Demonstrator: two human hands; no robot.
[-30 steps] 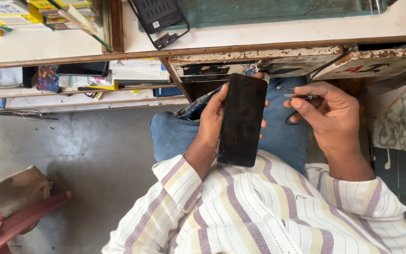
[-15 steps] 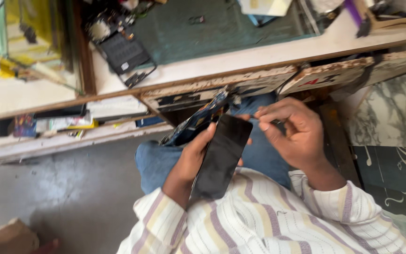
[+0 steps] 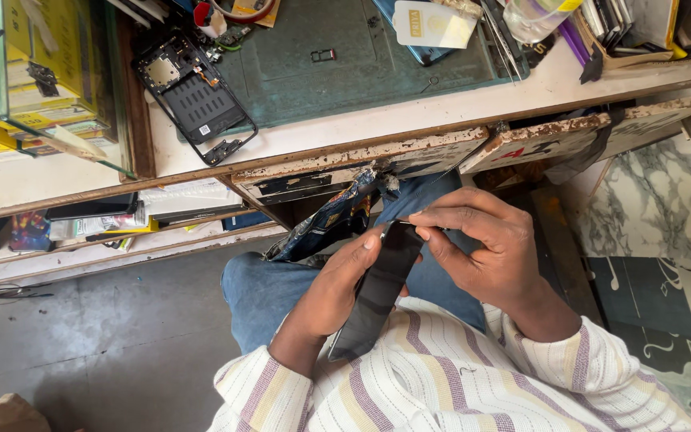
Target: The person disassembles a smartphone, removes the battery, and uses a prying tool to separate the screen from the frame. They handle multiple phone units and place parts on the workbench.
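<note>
Black and glossy, the phone screen panel (image 3: 379, 292) sits over the person's lap, just near of the workbench edge (image 3: 361, 152), tilted with its far end raised toward the open drawer (image 3: 345, 180). It appears thin, light, stiff and smooth-faced; it is judged fragile and liable to crack under bending, so the long edges are the sound places to take hold, not the face.

Left hand (image 3: 333, 292): it cradles the panel from the left side, palm beneath, fingers curled round the long edge, thumb laid along the far left corner. The grip is closed on the panel.

Right hand (image 3: 485, 252): it arches over the far end, wrist bent, thumb and forefinger pinched together at the top edge of the panel. Whether they nip a film, a tab or only the edge itself cannot be told.

On the green work mat (image 3: 345, 72), farther off, lies a bare phone frame (image 3: 195, 100).
</note>
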